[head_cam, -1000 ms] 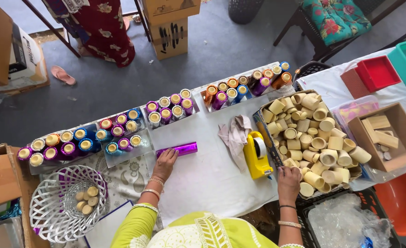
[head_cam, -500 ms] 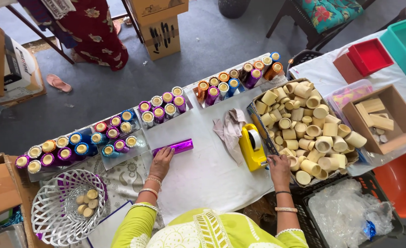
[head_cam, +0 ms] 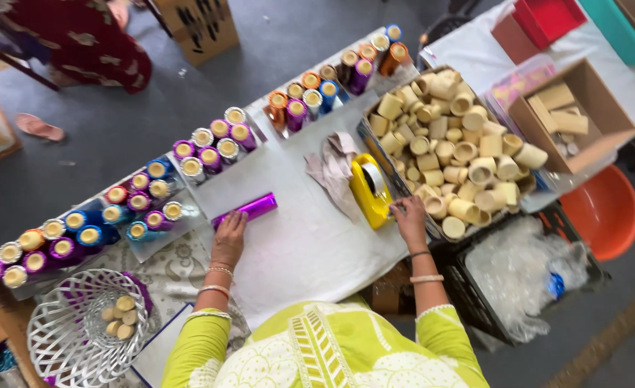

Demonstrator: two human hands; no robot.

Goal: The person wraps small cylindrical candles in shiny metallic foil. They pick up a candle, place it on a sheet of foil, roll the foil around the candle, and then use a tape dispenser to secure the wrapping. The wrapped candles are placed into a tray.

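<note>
Over on the left a white wire basket sits near, with rows of bright spools along the far edge. The left hand lies flat, fingers pressed down on the near end of a shiny purple tube; the tube lies on the white surface, its long axis running left to right, just beyond the fingertips. Across, the right hand reaches at the yellow tape dispenser, touching its right side beside the crate of cardboard cores; whether that grip pinches anything, I cannot tell.
</note>
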